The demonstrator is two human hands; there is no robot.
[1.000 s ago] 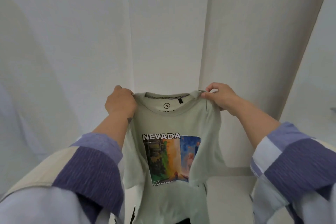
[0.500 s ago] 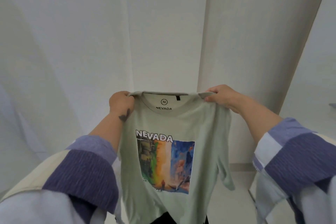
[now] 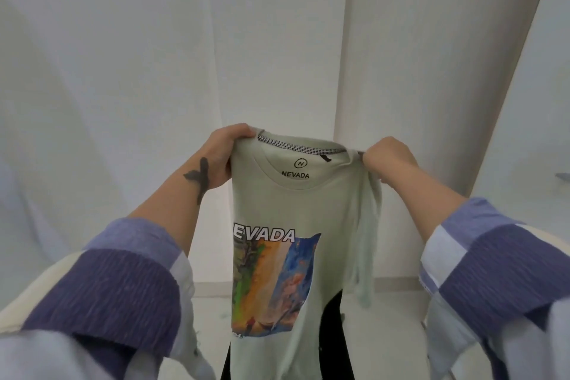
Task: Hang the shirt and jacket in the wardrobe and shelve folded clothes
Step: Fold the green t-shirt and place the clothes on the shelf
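**Shirt held up by both shoulders, ready for folding or hanging**

Shirt [image 3: 287,244], pale green with a NEVADA print on the chest, hangs in the air in front of the person, printed side toward the camera, held at the two shoulder seams beside the neckline. The left hand [image 3: 223,157] grips the left shoulder with fingers curled over the top edge and the thumb hidden behind the cloth. The right hand [image 3: 387,160] pinches the other shoulder in a closed fist, and the right sleeve [image 3: 365,241] droops in a bunch below it.

To do this step well, I judge both hands should keep level and pull gently apart so the neckline stays taut and the body falls without twist. The bunched sleeve wants shaking out before the shirt goes on a hanger or is folded. No hanger and no wardrobe rail show, so I cannot tell which comes next.

Around it: white wall panels [image 3: 277,40] rise behind, a pale floor [image 3: 394,311] lies below, and something dark [image 3: 334,333] shows past the shirt's lower right edge; I cannot make out what it is. The person's own wide sleeves [image 3: 117,293] crowd the lower corners and could catch the hem.
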